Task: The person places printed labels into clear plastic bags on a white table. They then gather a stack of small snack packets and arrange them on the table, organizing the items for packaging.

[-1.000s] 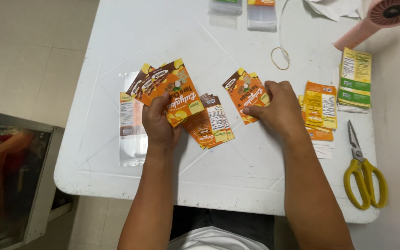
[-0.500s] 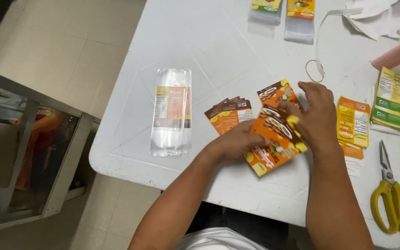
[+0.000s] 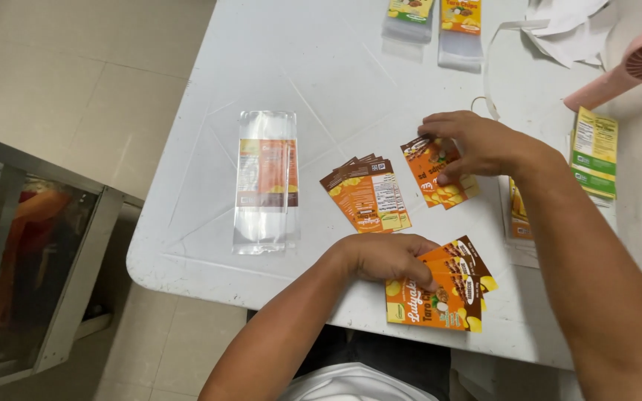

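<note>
Right now the left hand (image 3: 384, 256) pinches a fanned stack of orange labels (image 3: 443, 286) at the white surface's (image 3: 321, 82) near edge, grip closed on it. The right hand (image 3: 477, 145), fingers curled, presses a single orange label (image 3: 440, 178); sliding it off flat should avoid creasing. Half a second ago both hands met over one pile; now they are apart, and the small label pile (image 3: 369, 193) lies untouched between them.

Both forearms bare, no sleeves, no rings on hands; white garment at torso.
</note>
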